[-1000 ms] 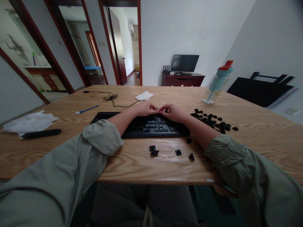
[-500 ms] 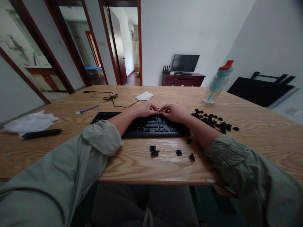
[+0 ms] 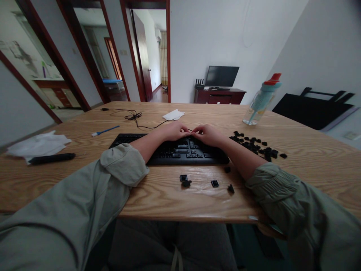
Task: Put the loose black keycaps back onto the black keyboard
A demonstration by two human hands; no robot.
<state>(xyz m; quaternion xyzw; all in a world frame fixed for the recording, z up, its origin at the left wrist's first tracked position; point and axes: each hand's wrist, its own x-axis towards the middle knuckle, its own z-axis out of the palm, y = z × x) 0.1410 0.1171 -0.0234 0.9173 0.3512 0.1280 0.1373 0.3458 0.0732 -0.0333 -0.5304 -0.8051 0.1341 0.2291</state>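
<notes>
And there's the black, rectangular plastic keyboard on the wood-grain table, bare left hand and bare right hand meeting at its far side, fingertips pinched close, any grip too hidden to tell! Small black plastic keycaps litter the keyboard's right, a few lie before it.

A broad table with a light-brown wood-grain top faces, from where I stand, a plain grey-white wall, before which a low, dark red-brown wooden cabinet bears a black flat screen and a black router with upright antennas. At left, reddish-brown wooden door frames open onto further rooms; in one, a dark-brown door stands open and a beige curtain hangs beyond. The light is soft, muted.
</notes>
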